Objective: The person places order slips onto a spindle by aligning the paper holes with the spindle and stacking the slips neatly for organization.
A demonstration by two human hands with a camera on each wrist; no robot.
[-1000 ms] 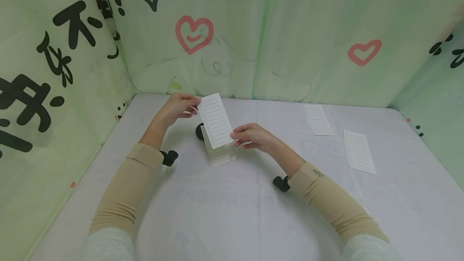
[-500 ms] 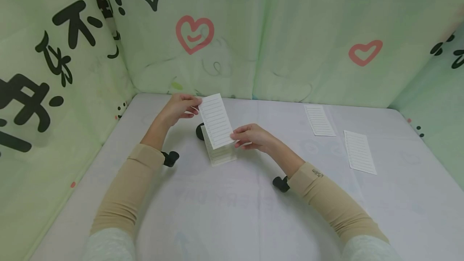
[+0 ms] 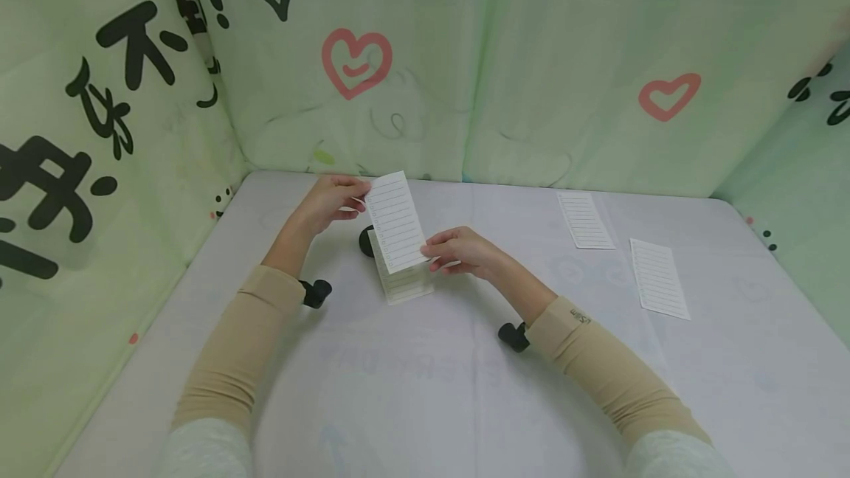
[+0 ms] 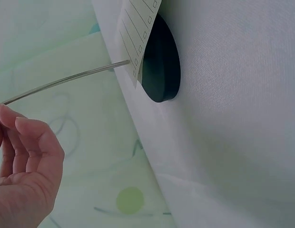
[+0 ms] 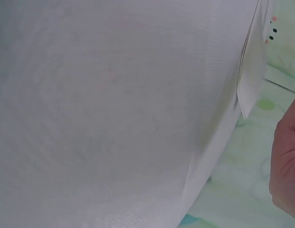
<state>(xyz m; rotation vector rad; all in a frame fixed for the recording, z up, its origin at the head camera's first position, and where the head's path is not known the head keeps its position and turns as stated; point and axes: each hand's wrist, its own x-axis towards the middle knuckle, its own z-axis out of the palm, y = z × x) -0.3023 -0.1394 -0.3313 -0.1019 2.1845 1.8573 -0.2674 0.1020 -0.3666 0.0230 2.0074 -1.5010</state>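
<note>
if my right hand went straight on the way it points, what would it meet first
Your right hand would first meet the upper white card it pinches; beyond that, perhaps the lower card or black disc, though depth is unclear.

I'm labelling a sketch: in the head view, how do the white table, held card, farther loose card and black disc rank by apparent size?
1. White table
2. Held card
3. Farther loose card
4. Black disc, counting only its visible part

Head view high, forward and down; wrist views low, close, sideways; tabletop (image 3: pixel 398 411) in all.
</note>
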